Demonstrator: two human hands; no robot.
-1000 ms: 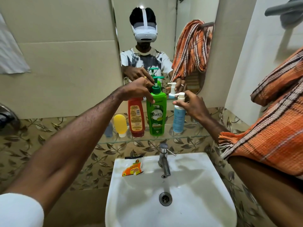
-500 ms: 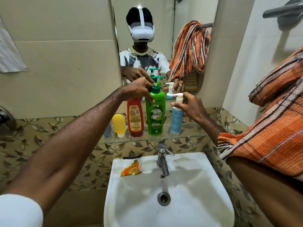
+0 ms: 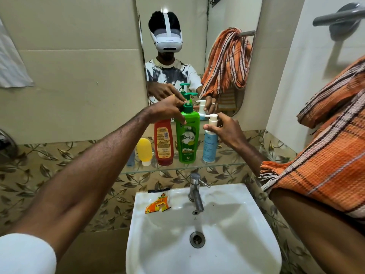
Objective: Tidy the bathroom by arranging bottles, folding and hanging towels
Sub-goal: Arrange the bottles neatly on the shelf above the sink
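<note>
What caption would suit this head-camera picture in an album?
Over the sink, left hand grips the green shampoo bottle; right hand holds the blue pump bottle.

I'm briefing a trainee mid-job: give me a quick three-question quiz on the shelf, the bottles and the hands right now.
1. True or false: the green pump bottle lies on its side.
2. Which hand grips the blue pump bottle? A left hand B right hand
3. Fill in: the orange sachet lies on the rim of the ____.

Key: 1 false, it stands upright on the glass shelf. 2 B. 3 sink.
</note>
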